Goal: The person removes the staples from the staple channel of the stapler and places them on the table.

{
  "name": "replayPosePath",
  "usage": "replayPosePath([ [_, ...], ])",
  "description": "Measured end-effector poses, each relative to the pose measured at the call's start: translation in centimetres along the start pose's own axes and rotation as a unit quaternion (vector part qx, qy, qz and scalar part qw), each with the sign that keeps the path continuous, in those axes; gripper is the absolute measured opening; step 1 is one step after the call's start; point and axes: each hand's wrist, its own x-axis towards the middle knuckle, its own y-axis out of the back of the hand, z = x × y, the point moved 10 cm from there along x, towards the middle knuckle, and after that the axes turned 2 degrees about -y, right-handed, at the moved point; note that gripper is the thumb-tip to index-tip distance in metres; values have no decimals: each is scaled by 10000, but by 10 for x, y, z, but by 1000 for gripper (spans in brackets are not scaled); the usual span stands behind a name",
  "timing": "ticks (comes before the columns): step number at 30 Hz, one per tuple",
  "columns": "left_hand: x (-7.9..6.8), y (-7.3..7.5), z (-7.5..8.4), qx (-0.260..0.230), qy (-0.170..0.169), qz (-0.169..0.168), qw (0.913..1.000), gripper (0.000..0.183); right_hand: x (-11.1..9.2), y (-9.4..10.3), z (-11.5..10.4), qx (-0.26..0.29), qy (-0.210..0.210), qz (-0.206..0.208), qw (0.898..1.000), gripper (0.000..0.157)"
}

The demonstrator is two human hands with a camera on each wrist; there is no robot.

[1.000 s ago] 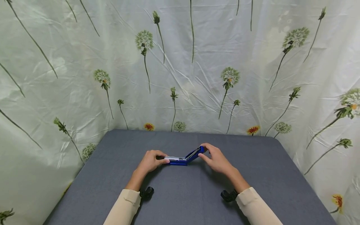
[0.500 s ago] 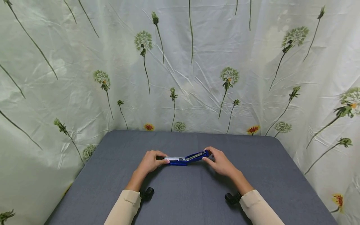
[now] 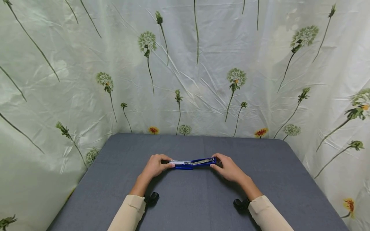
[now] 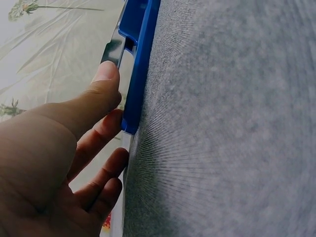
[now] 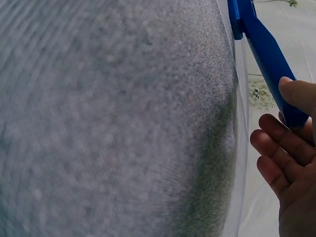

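Note:
A blue stapler [image 3: 184,167] lies folded wide open on the grey table, its metal magazine showing in the left half and more metal inside the right half. My left hand [image 3: 154,165] pinches the left end between thumb and fingers. In the left wrist view, the thumb [image 4: 106,74] presses the metal strip above the blue base [image 4: 139,74]. The raised top half [image 5: 269,59] is pinched at its far end by my right hand [image 3: 230,168]. This half slopes slightly up from the hinge, off the cloth. The other right fingers [image 5: 276,148] are spread below it.
Grey cloth covers the table [image 3: 185,199]. Behind it and at both sides hangs a pale curtain [image 3: 202,80] printed with dandelions. A black wrist device [image 3: 151,199] sits on my left wrist, another black device [image 3: 241,204] on my right.
My right hand has moved right and down, swinging the stapler's top half from steeply raised to nearly flat. The left hand and the base have stayed in place.

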Motion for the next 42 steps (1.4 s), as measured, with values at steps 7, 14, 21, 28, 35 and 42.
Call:
replayPosePath([
  [7,-2,2,0,-40,-37,81,10000,24,-2,0,-4,38,74,65,9999,45],
  [14,-4,3,-4,-100,105,104,9998,24,4,10,-24,18,214,673,9975,44],
  [21,-4,4,-4,-86,30,144,9999,24,17,8,-54,-147,417,959,9944,29],
  [28,-3,0,-5,-77,76,66,9999,27,25,-10,-67,-230,413,724,9963,26],
  [35,-1,1,-4,-135,135,97,9998,26,33,-26,-74,-382,442,578,9966,25],
  [42,-1,1,-4,-159,220,135,9995,24,39,-44,-83,-443,487,310,9973,23],
])
